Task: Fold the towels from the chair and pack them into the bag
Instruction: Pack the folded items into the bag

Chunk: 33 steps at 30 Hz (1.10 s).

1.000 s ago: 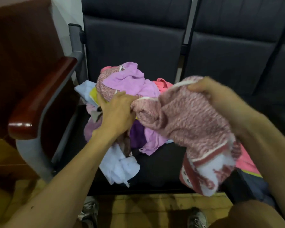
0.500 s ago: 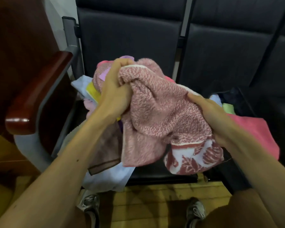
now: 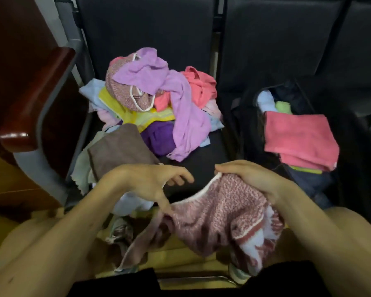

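A row of dark padded seats [image 3: 150, 28] stood over a wooden floor [image 3: 180, 254], with a loose pile [image 3: 159, 99] of coloured towels heaped on the chair [image 3: 201, 166]. In front of the pile, nearest the camera, a person held a speckled towel [image 3: 219, 219] past the chair's front edge. The right hand [image 3: 251, 179] gripped its white-hemmed top edge, fingers curled round the cloth. The left hand [image 3: 146, 183], also in front of the pile, hovered with fingers spread and relaxed, only the thumb touching the towel. A lilac towel [image 3: 180, 108] draped across the top of the pile. A brown towel [image 3: 120, 151] lay at the pile's near left side. Right of the pile, on the next seat, sat the dark bag [image 3: 351, 146], open, with a folded pink towel [image 3: 298, 138] on top of its contents. Left of the pile rose a wooden armrest [image 3: 36, 99].
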Each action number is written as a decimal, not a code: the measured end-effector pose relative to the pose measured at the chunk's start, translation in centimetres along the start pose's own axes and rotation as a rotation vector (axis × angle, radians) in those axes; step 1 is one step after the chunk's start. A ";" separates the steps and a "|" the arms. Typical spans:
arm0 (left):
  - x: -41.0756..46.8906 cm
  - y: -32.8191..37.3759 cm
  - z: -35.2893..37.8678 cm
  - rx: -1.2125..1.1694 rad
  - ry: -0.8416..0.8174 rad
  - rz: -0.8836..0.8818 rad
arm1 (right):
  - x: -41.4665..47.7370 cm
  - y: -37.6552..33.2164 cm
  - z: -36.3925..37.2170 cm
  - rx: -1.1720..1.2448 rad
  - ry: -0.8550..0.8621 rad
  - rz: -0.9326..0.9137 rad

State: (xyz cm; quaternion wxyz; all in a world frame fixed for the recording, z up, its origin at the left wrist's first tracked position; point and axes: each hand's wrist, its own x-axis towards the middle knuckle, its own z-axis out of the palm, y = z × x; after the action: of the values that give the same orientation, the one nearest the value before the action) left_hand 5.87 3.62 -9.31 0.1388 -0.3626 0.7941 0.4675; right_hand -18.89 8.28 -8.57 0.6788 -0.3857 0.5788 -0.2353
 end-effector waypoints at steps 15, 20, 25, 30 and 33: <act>1.9 5.9 6.5 -0.040 0.591 0.454 | -0.1 2.7 0.5 0.336 0.029 0.134; 3.5 4.9 7.9 0.374 0.605 0.450 | 0.4 2.8 0.5 0.462 0.005 0.156; 3.1 4.9 7.1 0.401 0.817 0.538 | 0.4 2.7 0.7 0.371 -0.008 0.174; 2.9 3.8 6.5 0.191 0.980 0.501 | 0.0 2.5 1.0 0.327 -0.107 0.190; 2.2 3.5 6.0 0.031 1.084 0.417 | -0.9 2.2 1.1 0.331 -0.211 0.120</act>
State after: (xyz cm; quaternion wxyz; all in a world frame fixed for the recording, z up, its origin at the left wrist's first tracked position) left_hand 1.11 8.75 -11.43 -0.3774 -0.3841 0.8131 0.2211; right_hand -18.28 10.55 -9.73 0.8025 -0.2562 0.4802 -0.2444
